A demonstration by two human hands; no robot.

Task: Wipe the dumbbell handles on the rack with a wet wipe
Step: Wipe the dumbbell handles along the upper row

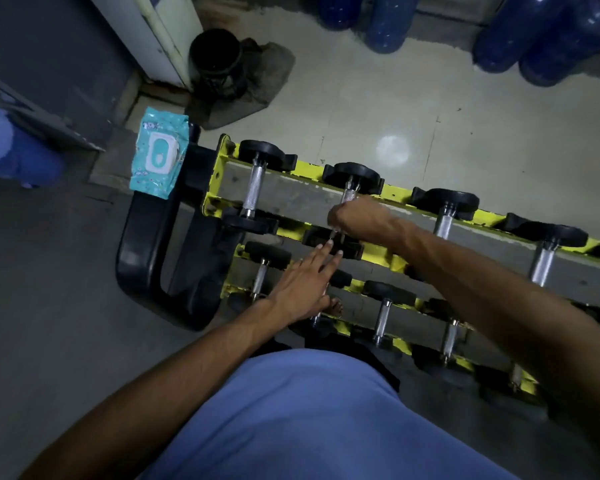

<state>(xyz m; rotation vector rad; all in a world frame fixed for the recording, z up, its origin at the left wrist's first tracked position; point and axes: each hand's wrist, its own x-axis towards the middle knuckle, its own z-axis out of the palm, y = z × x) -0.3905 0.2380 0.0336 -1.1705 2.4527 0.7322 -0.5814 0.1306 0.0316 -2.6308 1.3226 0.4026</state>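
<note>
- Yellow and black steel: the rack [399, 196] runs from the left-middle of my view down to the right edge, in stepped tiers, standing on a pale floor [395, 109].
- Blue water bottles [385, 22] stand on that floor beyond the rack's far side, well apart from it.
- Black-ended dumbbells lie across the rack's rails, chrome handles showing between the plates. The first dumbbell [253, 188] sits at the top tier's left end and the second dumbbell [352, 174] is just beside it.
- A black bin [215, 64] stands past the rack's far left corner.
- The wet wipe pack [158, 154], teal with a white flip lid closed, lies on the black frame at the rack's left end.
- My right hand [357, 216] is over the second dumbbell's handle, fingers clenched round it. Whether a wipe lies under them I cannot tell.
- My left hand [302, 282] reaches over the lower tier, fingers [326, 254] straight and released, their tips at the near plate of that second dumbbell.
</note>
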